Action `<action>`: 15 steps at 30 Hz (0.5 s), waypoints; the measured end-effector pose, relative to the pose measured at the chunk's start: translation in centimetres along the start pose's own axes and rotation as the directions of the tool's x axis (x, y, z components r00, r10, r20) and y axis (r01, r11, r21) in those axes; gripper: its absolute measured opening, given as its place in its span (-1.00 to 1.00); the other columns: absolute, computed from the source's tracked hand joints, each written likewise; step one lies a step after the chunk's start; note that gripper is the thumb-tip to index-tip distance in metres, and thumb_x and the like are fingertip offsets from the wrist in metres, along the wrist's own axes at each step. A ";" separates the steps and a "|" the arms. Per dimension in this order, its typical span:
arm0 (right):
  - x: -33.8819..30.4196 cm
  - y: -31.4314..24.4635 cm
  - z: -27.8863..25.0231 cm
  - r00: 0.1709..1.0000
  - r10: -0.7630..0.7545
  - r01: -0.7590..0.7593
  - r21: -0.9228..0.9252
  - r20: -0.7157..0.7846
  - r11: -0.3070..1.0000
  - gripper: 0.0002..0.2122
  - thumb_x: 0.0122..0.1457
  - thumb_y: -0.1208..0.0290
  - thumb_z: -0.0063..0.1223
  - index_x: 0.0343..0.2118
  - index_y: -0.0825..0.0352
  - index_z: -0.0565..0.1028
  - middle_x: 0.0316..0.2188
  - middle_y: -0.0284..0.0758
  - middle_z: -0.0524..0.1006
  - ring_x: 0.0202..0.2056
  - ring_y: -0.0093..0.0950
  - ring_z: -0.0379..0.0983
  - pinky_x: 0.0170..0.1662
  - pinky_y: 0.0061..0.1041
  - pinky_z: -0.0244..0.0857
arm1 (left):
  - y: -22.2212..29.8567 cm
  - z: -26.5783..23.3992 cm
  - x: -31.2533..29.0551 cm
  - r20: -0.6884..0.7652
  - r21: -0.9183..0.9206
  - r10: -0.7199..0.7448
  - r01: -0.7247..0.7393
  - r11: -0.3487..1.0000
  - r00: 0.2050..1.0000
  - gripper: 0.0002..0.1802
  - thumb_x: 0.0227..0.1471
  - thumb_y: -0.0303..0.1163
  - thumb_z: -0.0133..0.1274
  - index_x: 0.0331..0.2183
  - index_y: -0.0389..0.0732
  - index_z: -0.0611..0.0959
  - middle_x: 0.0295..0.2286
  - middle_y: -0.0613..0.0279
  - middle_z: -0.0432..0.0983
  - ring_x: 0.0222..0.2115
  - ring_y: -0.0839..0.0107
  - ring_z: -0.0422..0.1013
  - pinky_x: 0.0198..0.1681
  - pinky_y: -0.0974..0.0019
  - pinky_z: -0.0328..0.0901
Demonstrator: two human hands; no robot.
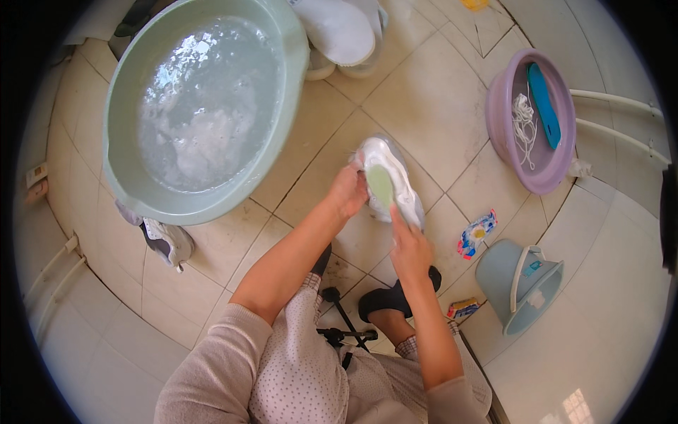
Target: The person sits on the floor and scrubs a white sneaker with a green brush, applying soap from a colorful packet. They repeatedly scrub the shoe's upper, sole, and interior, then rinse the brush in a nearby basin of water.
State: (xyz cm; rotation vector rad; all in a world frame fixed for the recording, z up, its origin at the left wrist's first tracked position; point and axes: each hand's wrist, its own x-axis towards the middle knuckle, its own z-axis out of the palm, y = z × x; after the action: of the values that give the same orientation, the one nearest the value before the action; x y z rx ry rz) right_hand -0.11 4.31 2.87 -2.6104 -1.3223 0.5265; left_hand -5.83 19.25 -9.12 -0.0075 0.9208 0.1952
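In front of me a white, foam-covered shoe [406, 189] rests on the tiled floor. My left hand [347, 189] is closed on the shoe's left edge near its far end. A pale green scrubbing brush [379, 185] lies against the foamy shoe, its back facing up and its bristles hidden. Its handle is gripped by my right hand [410, 244], with the fingers wrapped around it. Farther left stands a large light green basin [116, 145] of cloudy, sudsy water.
A grey-and-white sneaker [169, 242] lies beside the basin, and white footwear [339, 32] sits at the far side. On the right are a purple basin [500, 116] holding white laces and a blue insole, a tipped grey-blue bucket [496, 272], a colourful packet [477, 233] and a smaller packet [463, 308].
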 end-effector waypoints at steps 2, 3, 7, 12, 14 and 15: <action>2.1 -0.8 0.6 1.000 -0.006 0.006 0.005 -0.025 1.000 -0.48 -0.08 0.60 0.02 0.00 -0.04 0.40 -0.65 -0.25 0.38 -0.58 -0.23 0.37 -0.53 -0.31 0.23 | 0.6 2.4 -1.4 0.051 -0.071 0.054 -0.050 0.996 0.997 -0.54 0.16 -0.08 -0.23 -0.10 -0.27 0.39 -0.23 0.14 0.44 -0.23 0.33 0.40 -0.19 0.21 0.35; 2.5 -0.9 0.7 0.999 -0.005 0.006 0.005 -0.036 1.000 -0.48 -0.08 0.60 0.02 0.00 -0.04 0.40 -0.66 -0.25 0.38 -0.58 -0.23 0.37 -0.53 -0.32 0.23 | 0.9 2.9 -1.6 0.047 -0.068 0.038 -0.035 0.997 0.998 -0.54 0.16 -0.08 -0.23 -0.10 -0.27 0.39 -0.24 0.13 0.44 -0.24 0.33 0.40 -0.19 0.21 0.34; -3.4 1.1 0.9 1.000 -0.008 0.010 -0.078 0.022 0.997 -0.44 -0.16 0.57 0.10 0.00 -0.01 0.41 -0.71 -0.35 0.32 -0.72 -0.31 0.32 -0.65 -0.38 0.21 | 1.9 2.4 -1.9 -0.006 -0.009 0.012 -0.012 1.000 1.000 -0.55 0.17 -0.10 -0.24 -0.11 -0.28 0.39 -0.23 0.09 0.44 -0.21 0.30 0.38 -0.14 0.19 0.32; -2.7 1.0 -0.1 0.997 -0.056 0.056 0.005 -0.051 0.998 -0.46 -0.15 0.58 0.09 -0.02 -0.01 0.43 -0.73 -0.33 0.30 -0.72 -0.32 0.32 -0.66 -0.38 0.19 | 2.0 2.7 -1.6 0.005 0.019 0.014 -0.014 1.000 1.000 -0.54 0.18 -0.10 -0.26 -0.12 -0.29 0.41 -0.21 0.08 0.43 -0.20 0.27 0.38 -0.13 0.18 0.32; -1.7 -0.4 -1.0 0.998 -0.053 0.053 -0.005 -0.045 0.999 -0.46 -0.15 0.58 0.09 -0.02 -0.01 0.43 -0.72 -0.32 0.31 -0.71 -0.31 0.32 -0.66 -0.37 0.19 | 2.1 2.2 -1.6 0.041 -0.049 -0.007 0.009 0.999 0.999 -0.55 0.17 -0.09 -0.25 -0.15 -0.29 0.42 -0.25 0.11 0.45 -0.23 0.29 0.40 -0.19 0.21 0.36; -1.3 -0.8 -1.2 0.998 -0.053 0.053 -0.009 -0.042 0.999 -0.46 -0.14 0.58 0.09 -0.02 -0.01 0.43 -0.72 -0.32 0.32 -0.71 -0.31 0.32 -0.66 -0.37 0.20 | 2.1 1.5 -1.0 0.040 -0.041 -0.011 0.012 0.999 0.999 -0.56 0.17 -0.10 -0.25 -0.14 -0.28 0.42 -0.25 0.11 0.45 -0.23 0.30 0.40 -0.20 0.21 0.36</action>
State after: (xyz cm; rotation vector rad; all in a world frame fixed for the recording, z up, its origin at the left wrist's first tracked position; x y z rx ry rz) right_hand -0.98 3.79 4.51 -2.5701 -1.3788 0.4563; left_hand -5.62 21.25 -7.29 -0.0469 0.8768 0.2029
